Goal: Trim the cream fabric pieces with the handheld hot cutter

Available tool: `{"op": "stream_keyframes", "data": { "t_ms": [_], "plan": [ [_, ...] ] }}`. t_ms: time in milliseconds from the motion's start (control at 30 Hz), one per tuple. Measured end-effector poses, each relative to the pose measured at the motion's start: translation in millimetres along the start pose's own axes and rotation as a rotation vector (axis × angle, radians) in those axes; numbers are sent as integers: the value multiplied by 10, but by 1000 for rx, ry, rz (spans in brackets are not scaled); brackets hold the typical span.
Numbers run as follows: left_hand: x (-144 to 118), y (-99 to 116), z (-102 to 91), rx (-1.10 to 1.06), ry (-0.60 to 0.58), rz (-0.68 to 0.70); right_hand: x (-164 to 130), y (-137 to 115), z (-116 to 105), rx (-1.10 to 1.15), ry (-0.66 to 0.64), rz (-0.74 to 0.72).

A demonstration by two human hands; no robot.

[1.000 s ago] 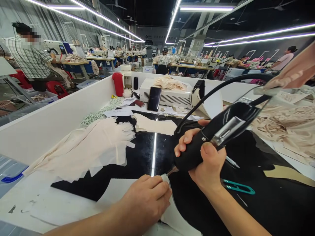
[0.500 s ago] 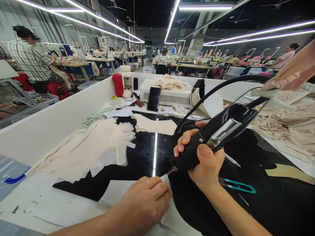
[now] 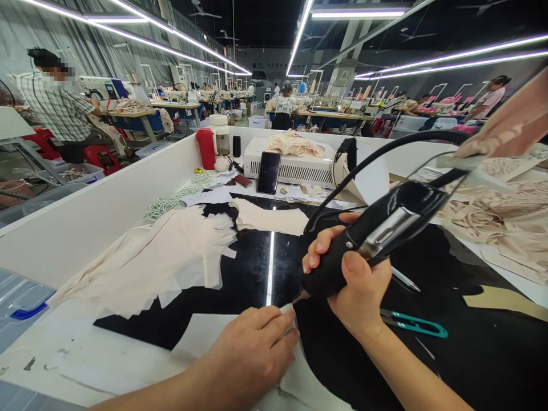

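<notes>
My right hand (image 3: pixel 359 279) is wrapped round a black corded hand tool (image 3: pixel 329 268) with a silver lever on its side. The tool slants down to the left, its small metal tip close to the edge of a pale fabric piece (image 3: pixel 306 379). I cannot tell whether tip and fabric touch. My left hand (image 3: pixel 261 345) pinches that piece near the tip, fingers bent and pressed together, covering part of it. Under both hands lies a glossy black work surface (image 3: pixel 338 348). Teal thread snips (image 3: pixel 417 324) and a silver pen-like tool (image 3: pixel 405 279) lie beside my right wrist.
Pale fabric pieces (image 3: pixel 141 262) are stacked at left, with another cut piece (image 3: pixel 272 218) farther back. Behind stand a phone (image 3: pixel 268 172), a white vented box (image 3: pixel 295 162) and a red bottle (image 3: pixel 205 148). The thick cable (image 3: pixel 377 151) arches at right. Co-workers sit beyond the white partition.
The fabric edge at my left fingertips has shifted slightly toward the tool's tip. Both hands keep nearly the same place and hold.
</notes>
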State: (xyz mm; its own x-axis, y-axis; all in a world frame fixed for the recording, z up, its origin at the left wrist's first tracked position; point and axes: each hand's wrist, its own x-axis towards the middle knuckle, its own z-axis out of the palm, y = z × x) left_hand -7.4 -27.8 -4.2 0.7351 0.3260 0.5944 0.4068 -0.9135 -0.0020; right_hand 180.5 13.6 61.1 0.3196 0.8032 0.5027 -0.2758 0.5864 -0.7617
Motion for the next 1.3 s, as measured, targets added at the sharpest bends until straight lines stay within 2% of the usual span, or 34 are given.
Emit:
{"op": "stream_keyframes", "data": {
  "t_ms": [433,633,1300],
  "plan": [
    [-34,20,61,25,-6,-2,45,-97,50,14,50,-8],
    [-28,11,61,16,21,3,-12,-31,27,-9,-1,-16],
    [-4,14,30,5,47,-20,-60,-23,44,21,-7,-39]
  ]
}}
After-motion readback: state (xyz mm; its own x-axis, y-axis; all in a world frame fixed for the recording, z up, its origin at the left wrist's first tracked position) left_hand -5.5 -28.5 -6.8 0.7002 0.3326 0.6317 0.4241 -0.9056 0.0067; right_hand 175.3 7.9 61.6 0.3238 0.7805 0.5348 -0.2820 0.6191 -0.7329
